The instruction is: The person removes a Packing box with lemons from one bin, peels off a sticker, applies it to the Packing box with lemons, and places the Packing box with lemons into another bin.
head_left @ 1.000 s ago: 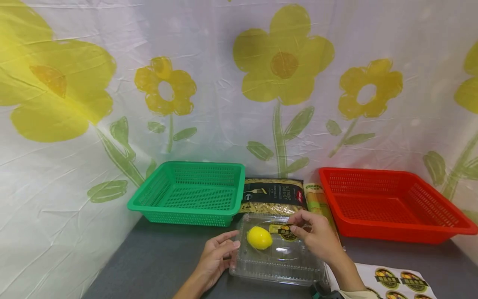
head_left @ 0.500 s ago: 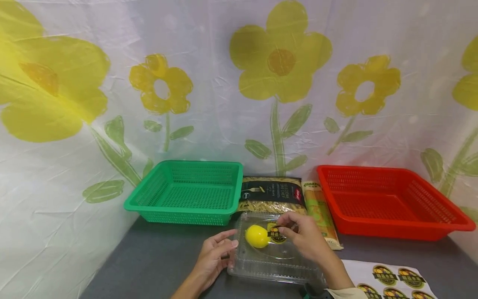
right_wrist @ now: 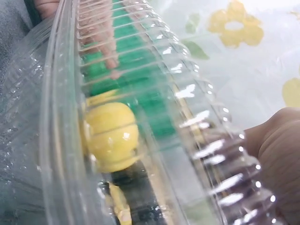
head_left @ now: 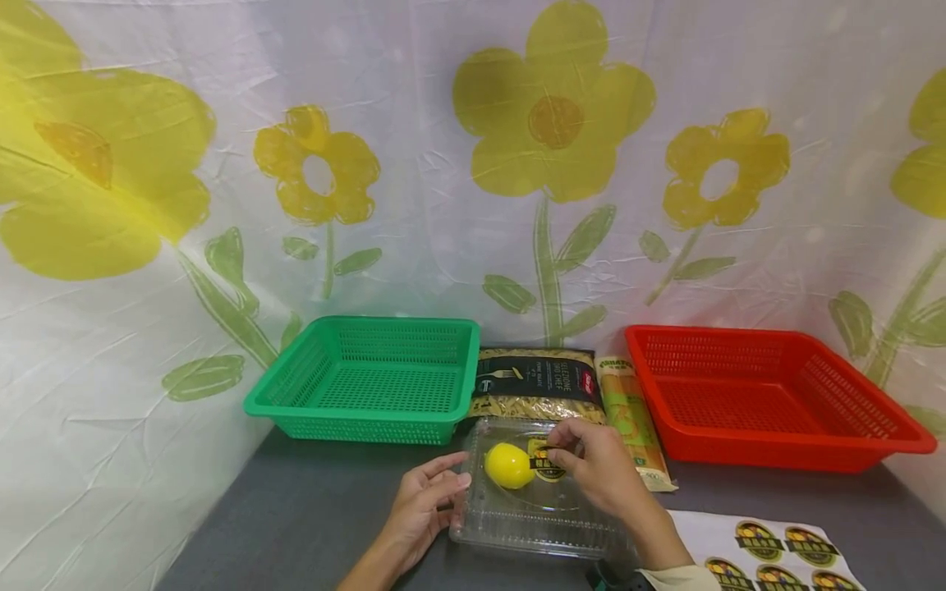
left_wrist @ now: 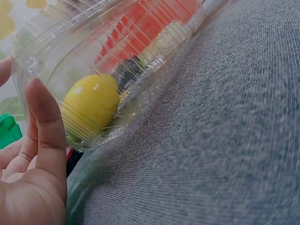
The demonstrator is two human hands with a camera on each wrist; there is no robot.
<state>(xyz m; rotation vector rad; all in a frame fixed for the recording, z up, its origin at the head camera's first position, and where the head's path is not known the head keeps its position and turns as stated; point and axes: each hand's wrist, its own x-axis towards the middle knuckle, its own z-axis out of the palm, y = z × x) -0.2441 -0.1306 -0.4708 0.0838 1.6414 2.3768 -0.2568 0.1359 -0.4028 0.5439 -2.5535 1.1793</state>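
A white cloth printed with large yellow flowers backs and flanks a grey table (head_left: 310, 525).

Left to right:

1. Green basket (head_left: 369, 382): stands at the rear, beyond the left hand, with nothing visible in it.
2. Left hand (head_left: 421, 513): fingers extended and relaxed, tips resting against the left wall of the clear clamshell box (head_left: 539, 513). It steadies the box; nothing is enclosed in the hand.
3. Lemon (head_left: 508, 466): lies inside the closed box, toward its far-left area, between the two hands.
4. Right hand (head_left: 599, 472): thumb and forefinger pinch a round sticker (head_left: 547, 468) and hold it on the lid, just right of the lemon. Whether the sticker is fully bonded cannot be told.
5. Two pasta packets (head_left: 539, 386) lie flat behind the box, between the baskets.
6. Sticker sheet (head_left: 769, 546): lies near the right forearm, more labels on it.
7. Red basket (head_left: 769, 398): at the rear right, nothing visible in it.

Status, as judged: fruit is boxed and the lid is shut; label application is in hand. Pressing the label flat and releasing it appears to remain. The box has not gone to either basket.
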